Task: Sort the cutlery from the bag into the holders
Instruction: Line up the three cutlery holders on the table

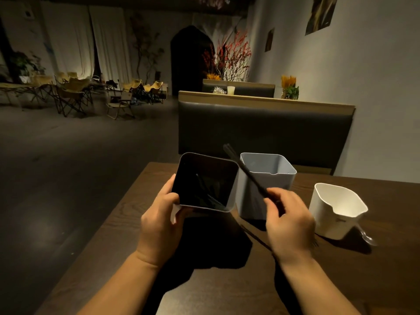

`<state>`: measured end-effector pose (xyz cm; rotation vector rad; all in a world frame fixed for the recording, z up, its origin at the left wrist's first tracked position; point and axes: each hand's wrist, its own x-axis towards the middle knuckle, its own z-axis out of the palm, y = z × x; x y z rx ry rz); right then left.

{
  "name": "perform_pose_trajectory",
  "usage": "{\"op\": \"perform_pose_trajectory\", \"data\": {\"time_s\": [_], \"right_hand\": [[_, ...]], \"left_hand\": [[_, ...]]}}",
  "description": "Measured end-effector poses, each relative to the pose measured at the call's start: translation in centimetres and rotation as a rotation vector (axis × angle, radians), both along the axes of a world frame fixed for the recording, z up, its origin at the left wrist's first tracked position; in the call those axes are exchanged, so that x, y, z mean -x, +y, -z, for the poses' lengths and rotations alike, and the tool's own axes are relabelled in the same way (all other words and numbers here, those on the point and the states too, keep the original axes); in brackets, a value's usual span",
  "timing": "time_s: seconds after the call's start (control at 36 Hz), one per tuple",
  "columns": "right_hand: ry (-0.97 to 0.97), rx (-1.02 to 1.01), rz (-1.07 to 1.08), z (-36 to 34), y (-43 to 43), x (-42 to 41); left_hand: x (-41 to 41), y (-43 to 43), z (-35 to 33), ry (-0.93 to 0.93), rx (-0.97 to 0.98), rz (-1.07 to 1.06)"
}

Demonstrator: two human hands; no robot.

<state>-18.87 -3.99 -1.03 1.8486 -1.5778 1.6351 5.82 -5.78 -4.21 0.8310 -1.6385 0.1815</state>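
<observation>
Head view. Dark wooden table [109,235] runs from you toward a black padded booth seat [261,128].

- Black bag [211,242] lies flat on the table, directly under and between your forearms.
- Three holders in a row across the far part of the table. Dark-lined holder [235,189] on the left, tipped with its mouth toward you; slim dark pieces inside, too dim to tell what. Grey holder [279,178] just beside it, upright. White holder [329,219] stands apart to the right, upright.
- Your left hand [159,223] grips the dark-lined holder at its near left corner, thumb on the rim and fingers curled under.
- Your right hand [291,219] pinches black chopsticks [245,171] at their lower end; they slant up and left across the front of the grey holder, tips above the gap between the two holders.
- One loose black chopstick [254,237] rests on the bag's edge, below your right hand.
- Spoon [369,238] lies on the table just right of the white holder's base.
</observation>
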Motion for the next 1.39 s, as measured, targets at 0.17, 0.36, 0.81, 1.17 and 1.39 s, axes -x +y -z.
{"op": "perform_pose_trajectory", "data": {"time_s": [0.17, 0.36, 0.81, 1.17, 1.39], "right_hand": [[-0.089, 0.274, -0.007, -0.8, 0.8, 0.0], [0.057, 0.306, -0.147, -0.5, 1.4, -0.6], [0.124, 0.133, -0.328, -0.1, 0.9, -1.8], [0.281, -0.136, -0.468, -0.3, 0.8, -1.1], [0.288, -0.227, -0.438, 0.6, 0.5, -1.5]], "left_hand": [[-1.0, -0.4, 0.1, 0.009, -0.078, -0.01], [-0.5, -0.1, 0.0, 0.034, -0.135, -0.004], [0.8, 0.3, 0.0, -0.043, -0.058, 0.032], [0.7, 0.4, -0.5, -0.001, -0.048, 0.034], [0.5, 0.6, 0.0, -0.054, 0.103, 0.02]]}}
